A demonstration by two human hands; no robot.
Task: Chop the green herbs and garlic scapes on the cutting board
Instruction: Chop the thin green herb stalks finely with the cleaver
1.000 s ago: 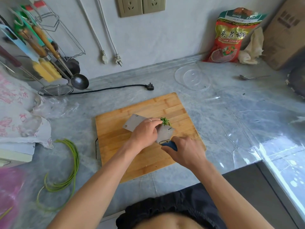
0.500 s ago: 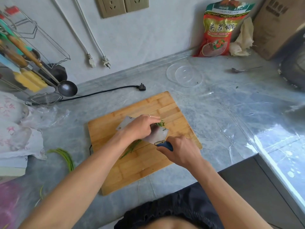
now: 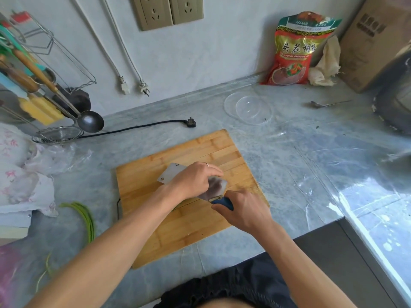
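Both on the rectangular bamboo cutting board (image 3: 155,218): left hand (image 3: 193,181) laid flat over the broad steel cleaver blade (image 3: 171,174), right hand (image 3: 244,210) just behind and to the right, wrapped around the blue cleaver handle (image 3: 223,202). Well left of the left hand, off the board on the grey marble countertop (image 3: 300,174), long green garlic scapes (image 3: 85,218). Beyond the hands, an unplugged black power cord (image 3: 144,126); beyond the right hand, a clear round plastic lid (image 3: 248,107).
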